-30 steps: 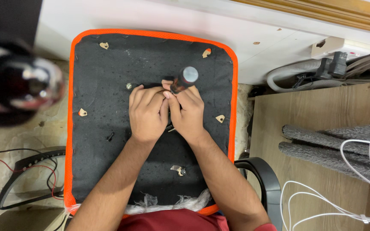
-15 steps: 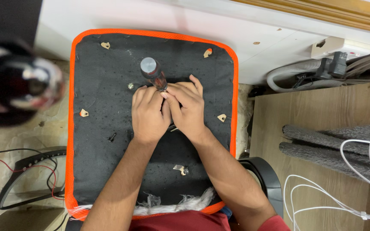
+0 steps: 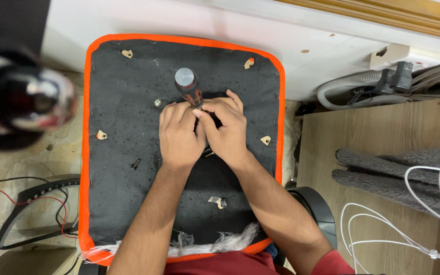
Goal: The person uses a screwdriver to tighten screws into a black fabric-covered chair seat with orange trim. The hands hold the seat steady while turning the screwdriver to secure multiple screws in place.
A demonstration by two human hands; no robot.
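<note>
At centre of the black felt seat underside with orange mesh edging (image 3: 118, 203), both hands are bunched together around a screwdriver with a dark red-and-black handle and a flat silver end cap (image 3: 187, 85). Right hand (image 3: 227, 132) has thumb and forefinger pinched on the lower part of the handle, remaining fingers curled over the top. Left hand (image 3: 179, 135) is pressed against it, fingers curled, fingertips touching the handle base from the left side. Handle tilts up and away from the person, cap toward the far edge of the seat — shaft and tip hidden under the hands, cannot tell what the tip meets.

Small metal piece (image 3: 208, 152) peeks out beneath the two palms, kind unclear. Near the left hand's fingers — shiny bolt head (image 3: 157, 102) set in the felt. Loose black screw (image 3: 136, 164) lies on the felt, left of the left wrist. Another bolt with torn tan patch (image 3: 220, 202) sits between the forearms, nearer the right one. Tan cut-outs in the felt near the corners and sides.

Outward: blurred chrome-and-black chair part (image 3: 21, 99) at left, black curved armrest (image 3: 26, 203) with red and black wires at lower left, second black armrest (image 3: 317, 214) at right, white cables (image 3: 408, 239) over a wooden board at lower right.
</note>
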